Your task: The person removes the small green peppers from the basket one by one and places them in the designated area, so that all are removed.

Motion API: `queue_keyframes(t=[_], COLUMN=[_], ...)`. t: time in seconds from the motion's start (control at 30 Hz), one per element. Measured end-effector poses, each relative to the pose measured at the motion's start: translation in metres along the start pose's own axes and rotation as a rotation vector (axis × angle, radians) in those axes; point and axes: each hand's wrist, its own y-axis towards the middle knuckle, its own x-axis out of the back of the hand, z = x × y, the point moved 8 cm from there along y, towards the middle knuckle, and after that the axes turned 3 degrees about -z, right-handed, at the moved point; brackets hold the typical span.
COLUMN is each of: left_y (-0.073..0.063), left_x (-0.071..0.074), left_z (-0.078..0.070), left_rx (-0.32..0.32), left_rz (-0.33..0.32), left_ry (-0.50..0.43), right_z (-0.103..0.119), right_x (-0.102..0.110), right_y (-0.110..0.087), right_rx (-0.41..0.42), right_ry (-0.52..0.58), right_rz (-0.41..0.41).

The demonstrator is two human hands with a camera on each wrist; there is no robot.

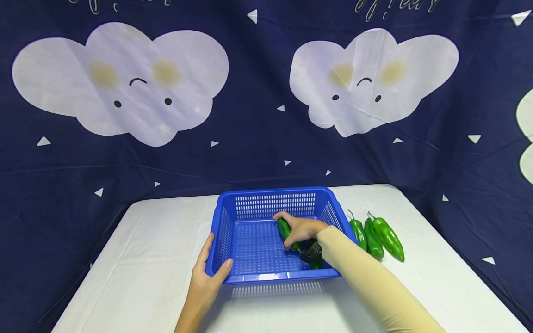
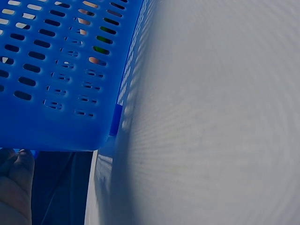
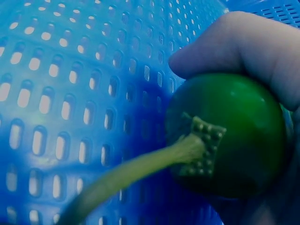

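A blue plastic basket (image 1: 266, 276) with slotted walls stands on the table. My left hand (image 1: 206, 277) grips its near left corner, thumb at the front rim and fingers along the left side. Inside the basket, my right hand (image 1: 301, 229) holds a long green pepper (image 1: 285, 227) between thumb and fingers. In the right wrist view the pepper (image 3: 234, 136) shows its stem end, with the thumb or a finger curled over it. Part of another green pepper (image 1: 316, 263) shows under the right wrist. The basket's slotted wall (image 2: 56, 126) fills the upper left of the left wrist view.
Three green peppers, a left one (image 1: 358, 233), a middle one (image 1: 373, 240) and a right one (image 1: 389, 238), lie on the white table (image 1: 137, 259) right of the basket. A dark blue curtain (image 1: 258, 152) with clouds hangs behind. A black wrist device (image 1: 312, 252) sits at the right wrist.
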Motion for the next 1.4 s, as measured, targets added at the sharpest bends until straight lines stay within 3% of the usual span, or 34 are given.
queue_keyframes(t=[1.03, 1.4], left_y=[-0.0004, -0.0006], left_x=[0.0008, 0.0004], left_z=[0.0003, -0.0006], left_rx=[-0.012, -0.029], left_rz=[-0.007, 0.001], left_ry=[0.002, -0.008], right_z=[0.0032, 0.0058], right_x=[-0.0005, -0.0025], right_y=[-0.002, -0.0014], right_rx=[0.001, 0.029], right_ry=[-0.026, 0.015], right_rz=[-0.001, 0.011])
